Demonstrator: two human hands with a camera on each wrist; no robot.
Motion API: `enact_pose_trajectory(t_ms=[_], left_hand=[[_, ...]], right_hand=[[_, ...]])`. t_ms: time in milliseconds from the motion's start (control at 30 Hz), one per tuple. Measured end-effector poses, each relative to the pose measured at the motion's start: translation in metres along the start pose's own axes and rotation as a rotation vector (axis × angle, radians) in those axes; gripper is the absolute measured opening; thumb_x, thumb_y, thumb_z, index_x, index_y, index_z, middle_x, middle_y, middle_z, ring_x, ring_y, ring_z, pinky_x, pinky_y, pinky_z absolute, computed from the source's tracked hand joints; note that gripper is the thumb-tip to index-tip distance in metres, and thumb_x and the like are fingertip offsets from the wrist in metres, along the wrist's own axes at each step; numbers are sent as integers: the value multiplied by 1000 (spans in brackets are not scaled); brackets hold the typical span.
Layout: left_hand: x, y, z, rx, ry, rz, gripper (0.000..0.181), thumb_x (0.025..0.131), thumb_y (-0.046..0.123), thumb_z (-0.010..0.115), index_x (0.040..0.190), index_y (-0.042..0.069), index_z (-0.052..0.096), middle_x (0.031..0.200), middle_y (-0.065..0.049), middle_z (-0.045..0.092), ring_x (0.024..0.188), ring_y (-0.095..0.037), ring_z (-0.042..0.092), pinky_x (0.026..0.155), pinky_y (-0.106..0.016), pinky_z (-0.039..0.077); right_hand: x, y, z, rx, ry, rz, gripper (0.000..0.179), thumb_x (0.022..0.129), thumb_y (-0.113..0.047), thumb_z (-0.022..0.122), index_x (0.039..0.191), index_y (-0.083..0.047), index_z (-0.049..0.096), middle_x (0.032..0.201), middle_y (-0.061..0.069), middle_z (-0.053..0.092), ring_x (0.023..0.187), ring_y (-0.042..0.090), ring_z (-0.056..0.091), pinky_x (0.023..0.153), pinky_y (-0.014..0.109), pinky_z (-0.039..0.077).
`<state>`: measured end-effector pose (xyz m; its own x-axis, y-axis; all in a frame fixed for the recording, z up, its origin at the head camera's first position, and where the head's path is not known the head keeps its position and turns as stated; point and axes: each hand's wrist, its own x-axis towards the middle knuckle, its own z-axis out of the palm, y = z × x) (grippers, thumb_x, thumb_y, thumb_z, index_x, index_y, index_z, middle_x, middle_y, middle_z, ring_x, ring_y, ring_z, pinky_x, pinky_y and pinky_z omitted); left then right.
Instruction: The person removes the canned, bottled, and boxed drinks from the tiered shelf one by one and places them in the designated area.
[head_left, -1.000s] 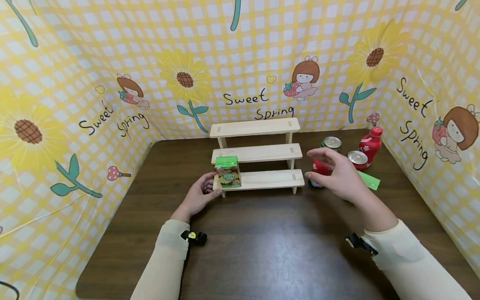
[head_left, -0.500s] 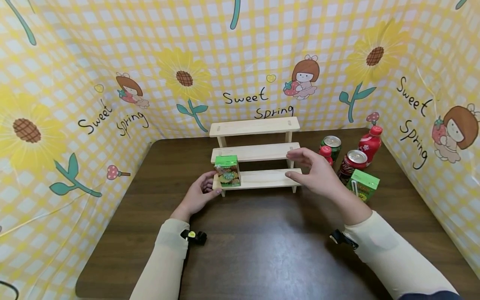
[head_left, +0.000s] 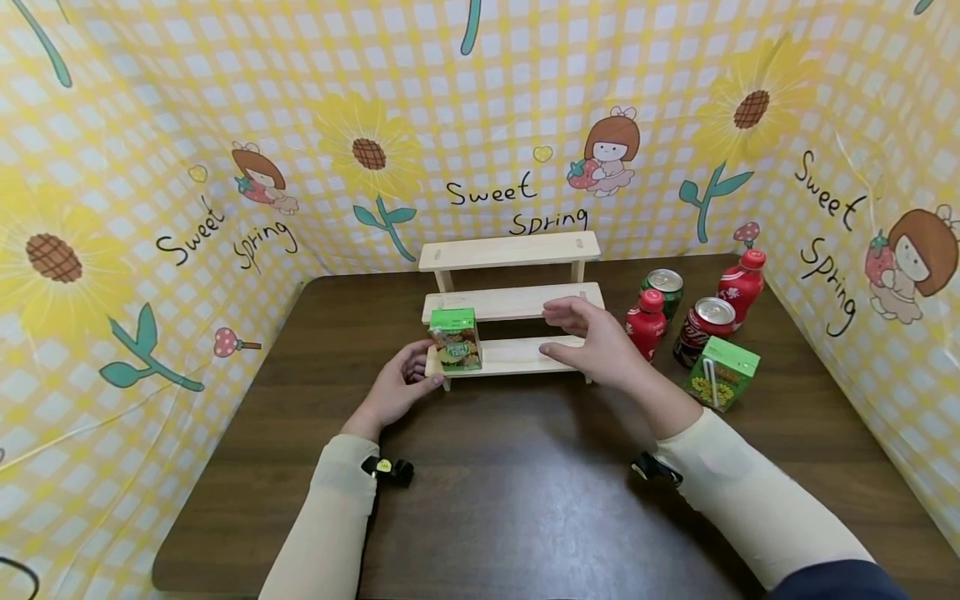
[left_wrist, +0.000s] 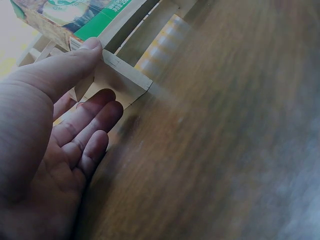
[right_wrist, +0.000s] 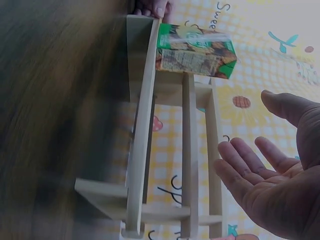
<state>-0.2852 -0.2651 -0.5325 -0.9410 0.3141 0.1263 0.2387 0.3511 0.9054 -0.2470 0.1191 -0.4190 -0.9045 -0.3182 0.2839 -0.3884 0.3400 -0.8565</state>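
A three-tier wooden display stand [head_left: 487,303] stands near the back of the table. On the left end of its lowest step sits a small green-topped drink carton [head_left: 456,342], upright. My left hand [head_left: 397,387] holds that end of the step; in the left wrist view the thumb [left_wrist: 82,55] lies at the step's corner, with the other fingers curled below. My right hand [head_left: 592,346] is in front of the stand's right part, thumb and fingers spread apart, holding nothing. The right wrist view shows its palm [right_wrist: 275,195] facing the stand, away from the carton.
Right of the stand are a small red bottle [head_left: 647,325], a green can [head_left: 666,287], a dark red can [head_left: 701,329] and a larger red bottle [head_left: 741,287]. Another green carton [head_left: 723,375] with a straw stands in front. Yellow checked cloth [head_left: 480,117] surrounds the brown table [head_left: 480,500].
My right hand has moved left from the drinks to in front of the stand, uncovering the small red bottle, the dark red can and the second carton. My left hand has stayed put.
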Motion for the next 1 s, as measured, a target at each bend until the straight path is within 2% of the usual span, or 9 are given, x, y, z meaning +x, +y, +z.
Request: enact_pose_trajectory(t_ms=[200, 367, 633, 867, 1000], left_hand=[[0, 1, -1, 2, -4, -10, 66, 97, 18, 79, 154, 11, 46, 125, -17, 68, 105, -32, 63, 87, -28, 50], [-1, 1, -1, -11, -4, -24, 68, 97, 16, 79, 155, 12, 45, 129, -19, 66, 108, -35, 61, 87, -28, 49], [0, 4, -1, -17, -14, -45, 68, 97, 11, 78, 156, 8, 43, 128, -20, 66, 108, -35, 61, 87, -29, 50], [-6, 26, 0, -28, -22, -47, 66, 97, 10, 78, 153, 2, 45, 125, -21, 67, 105, -33, 62, 86, -28, 50], [-4, 19, 0, -29, -17, -40, 67, 97, 11, 78, 154, 4, 44, 126, -20, 67, 105, -31, 63, 87, -27, 50]], right_hand=[[12, 1, 19, 20, -44, -16, 60, 89, -13, 86, 141, -7, 58, 137, 17, 65, 126, 28, 64, 110, 48, 45], [22, -2, 33, 78, -82, -27, 61, 90, -10, 85, 143, -6, 56, 140, 21, 61, 127, 30, 62, 110, 50, 45], [34, -1, 53, 97, -112, -17, 62, 93, -11, 82, 148, -4, 53, 145, 19, 58, 131, 29, 59, 111, 47, 44], [42, -2, 71, 113, -130, 8, 68, 92, -13, 83, 151, -4, 49, 147, 15, 57, 134, 29, 56, 113, 46, 42], [46, -4, 80, 124, -141, 17, 70, 90, -11, 85, 151, -7, 49, 146, 13, 57, 133, 30, 56, 111, 46, 45]])
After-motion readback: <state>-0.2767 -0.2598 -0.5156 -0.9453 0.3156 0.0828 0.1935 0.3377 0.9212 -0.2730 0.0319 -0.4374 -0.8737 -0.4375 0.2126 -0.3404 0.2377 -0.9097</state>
